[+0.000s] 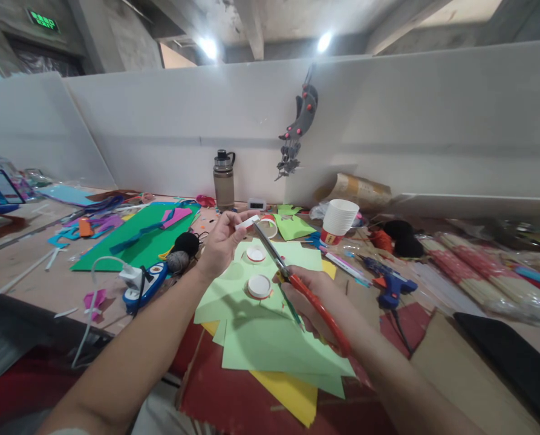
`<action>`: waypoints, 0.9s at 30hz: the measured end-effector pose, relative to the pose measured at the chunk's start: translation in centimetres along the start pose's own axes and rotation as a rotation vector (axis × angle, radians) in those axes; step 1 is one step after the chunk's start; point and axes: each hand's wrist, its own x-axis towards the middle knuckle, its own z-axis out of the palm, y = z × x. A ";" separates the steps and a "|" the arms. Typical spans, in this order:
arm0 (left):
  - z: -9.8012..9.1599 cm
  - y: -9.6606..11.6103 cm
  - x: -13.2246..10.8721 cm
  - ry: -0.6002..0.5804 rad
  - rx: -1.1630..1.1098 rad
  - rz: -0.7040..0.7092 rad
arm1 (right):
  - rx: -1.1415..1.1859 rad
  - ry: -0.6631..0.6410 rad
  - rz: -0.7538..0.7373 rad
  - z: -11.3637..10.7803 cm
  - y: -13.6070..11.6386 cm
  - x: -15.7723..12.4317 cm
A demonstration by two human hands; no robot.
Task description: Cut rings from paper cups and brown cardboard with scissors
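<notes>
My left hand is closed, pinching a small white paper strip between thumb and fingers. My right hand wraps round red-handled scissors, whose blades point up and left, their tips at the strip. A thin green stick-like thing shows below the right hand; whether the fingers hold it I cannot tell. Under both hands lie light green paper sheets. Two shallow white round pieces with red rims, a nearer one and a farther one, rest on them. A whitish ring lies just behind the scissor tips.
A stack of paper cups and a blue glue gun stand to the right. On the left are a blue power strip, yarn balls and a green sheet. A water bottle stands by the white partition.
</notes>
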 end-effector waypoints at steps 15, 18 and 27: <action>0.0 0.9 0.2 0.066 -0.233 0.015 | 0.022 -0.090 -0.205 -0.1 1.8 0.6; 0.1 1.0 0.1 0.047 -0.207 -0.007 | 0.077 -0.083 -0.140 0.2 1.3 0.1; 0.1 0.8 -0.1 -0.023 -0.174 -0.027 | 0.119 -0.103 -0.145 0.2 1.0 -0.4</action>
